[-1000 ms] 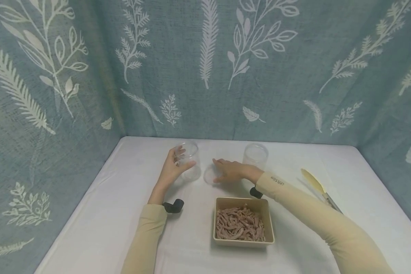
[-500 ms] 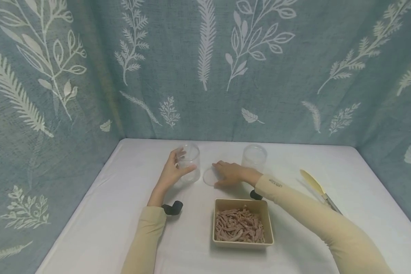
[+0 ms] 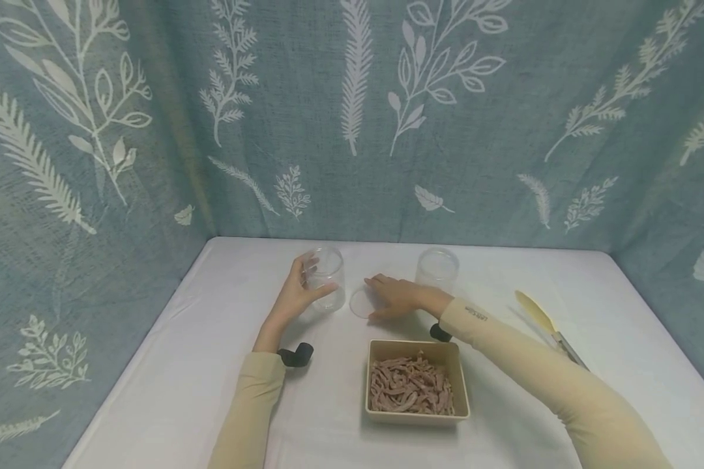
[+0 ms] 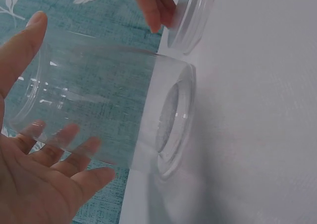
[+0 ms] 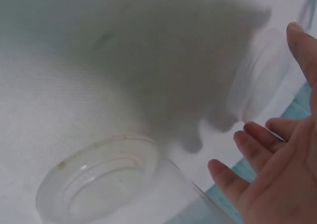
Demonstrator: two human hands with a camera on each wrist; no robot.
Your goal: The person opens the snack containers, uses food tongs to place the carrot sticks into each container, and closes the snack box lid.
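A clear jar (image 3: 328, 296) stands at the back of the table, left of centre. My left hand (image 3: 292, 296) holds it from the left; the left wrist view has the thumb on one side of the jar (image 4: 109, 100) and the fingers on the other. Just right of the jar lies a round clear lid (image 3: 360, 304). My right hand (image 3: 396, 298) reaches over this lid from the right and covers part of it. Seen from the right wrist, its thumb and fingers spread about the lid (image 5: 262, 78), fingertips right at its edge.
Behind the right wrist stands a second clear jar (image 3: 438, 265). A beige box (image 3: 416, 418) of brownish-pink strips sits at front centre. Tongs (image 3: 542, 317) with a yellow tip lie to the right. A patterned blue-green curtain (image 3: 317, 130) surrounds the white table (image 3: 170, 391).
The right hand has settled slightly closer over the lid, its thumb and fingers shifting a little. The left hand stays around the jar, which has barely moved.
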